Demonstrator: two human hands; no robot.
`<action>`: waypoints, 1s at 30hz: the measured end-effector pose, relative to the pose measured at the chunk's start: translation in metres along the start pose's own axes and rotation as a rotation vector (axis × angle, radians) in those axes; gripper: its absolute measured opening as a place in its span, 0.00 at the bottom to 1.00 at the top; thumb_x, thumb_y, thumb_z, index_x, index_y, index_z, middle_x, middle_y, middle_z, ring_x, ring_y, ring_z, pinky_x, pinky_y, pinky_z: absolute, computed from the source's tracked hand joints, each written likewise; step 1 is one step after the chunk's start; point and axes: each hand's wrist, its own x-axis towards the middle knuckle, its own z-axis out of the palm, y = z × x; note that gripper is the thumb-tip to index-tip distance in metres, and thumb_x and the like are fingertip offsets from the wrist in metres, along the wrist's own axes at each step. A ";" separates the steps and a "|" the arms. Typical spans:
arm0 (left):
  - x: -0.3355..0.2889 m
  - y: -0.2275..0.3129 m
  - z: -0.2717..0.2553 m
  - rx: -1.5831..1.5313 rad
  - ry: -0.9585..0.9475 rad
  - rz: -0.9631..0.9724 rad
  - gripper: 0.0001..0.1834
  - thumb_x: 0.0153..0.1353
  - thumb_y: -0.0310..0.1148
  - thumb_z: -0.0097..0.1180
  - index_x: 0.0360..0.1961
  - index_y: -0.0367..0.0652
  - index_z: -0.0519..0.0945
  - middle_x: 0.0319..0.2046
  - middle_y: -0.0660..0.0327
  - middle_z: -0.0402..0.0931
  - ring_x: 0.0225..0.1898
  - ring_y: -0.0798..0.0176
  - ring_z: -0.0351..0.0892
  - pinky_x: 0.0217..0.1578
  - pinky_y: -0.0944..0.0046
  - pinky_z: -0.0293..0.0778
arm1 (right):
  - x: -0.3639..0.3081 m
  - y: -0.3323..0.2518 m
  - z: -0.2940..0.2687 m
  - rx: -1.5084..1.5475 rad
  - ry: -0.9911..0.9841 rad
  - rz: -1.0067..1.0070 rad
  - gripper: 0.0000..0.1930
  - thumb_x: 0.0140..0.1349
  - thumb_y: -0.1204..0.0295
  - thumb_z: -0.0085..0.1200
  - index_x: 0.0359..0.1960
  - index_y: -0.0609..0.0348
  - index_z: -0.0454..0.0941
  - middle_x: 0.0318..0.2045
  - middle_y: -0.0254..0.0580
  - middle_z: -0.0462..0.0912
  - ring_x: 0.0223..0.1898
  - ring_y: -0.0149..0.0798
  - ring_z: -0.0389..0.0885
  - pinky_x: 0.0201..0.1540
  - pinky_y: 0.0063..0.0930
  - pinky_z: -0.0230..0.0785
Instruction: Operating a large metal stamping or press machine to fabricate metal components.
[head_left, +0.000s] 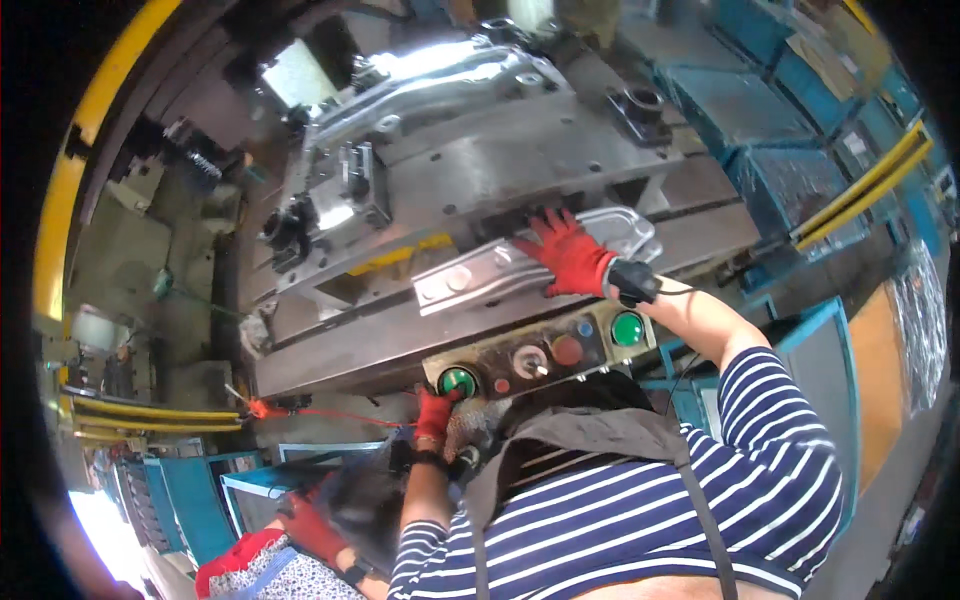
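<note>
My right hand (568, 254), in a red glove, lies with its fingers spread across a long stamped metal part (470, 276). The silvery part has raised edges and round holes, and rests along the front of the press bed (400, 342). Part of its middle is hidden under my glove. My left hand (436, 414), also red-gloved, touches the left green button (457, 382) of a control box (500, 361), its fingers apart and holding nothing. A second green button (627, 328) sits at the box's right end, with a red knob (567, 349) between them.
A large steel die (470, 150) stands on the bed behind the part. Yellow guard bars (865, 187) flank the press. At the lower left is another person's red-gloved hand (312, 528), close to my left arm. Blue bins (785, 180) stand at the far right.
</note>
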 end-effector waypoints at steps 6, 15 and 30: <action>-0.074 0.146 0.050 0.428 0.402 0.356 0.51 0.40 0.36 0.73 0.64 0.33 0.58 0.63 0.37 0.57 0.66 0.39 0.55 0.66 0.51 0.54 | 0.011 0.005 0.018 -0.065 -0.044 -0.025 0.44 0.45 0.54 0.66 0.67 0.36 0.62 0.59 0.63 0.65 0.60 0.61 0.63 0.61 0.60 0.54; -0.089 0.323 0.130 0.319 0.057 1.143 0.55 0.38 0.35 0.74 0.66 0.32 0.55 0.65 0.36 0.52 0.68 0.36 0.51 0.68 0.47 0.49 | -0.018 0.031 -0.068 0.388 0.263 0.327 0.38 0.41 0.52 0.69 0.58 0.43 0.73 0.47 0.60 0.71 0.49 0.58 0.73 0.51 0.47 0.66; -0.049 0.460 0.301 0.199 -0.312 0.788 0.61 0.44 0.31 0.66 0.69 0.27 0.34 0.68 0.31 0.37 0.71 0.35 0.43 0.69 0.55 0.48 | 0.048 0.181 -0.071 2.253 0.220 0.484 0.17 0.65 0.59 0.52 0.50 0.54 0.77 0.31 0.31 0.81 0.28 0.26 0.79 0.31 0.23 0.75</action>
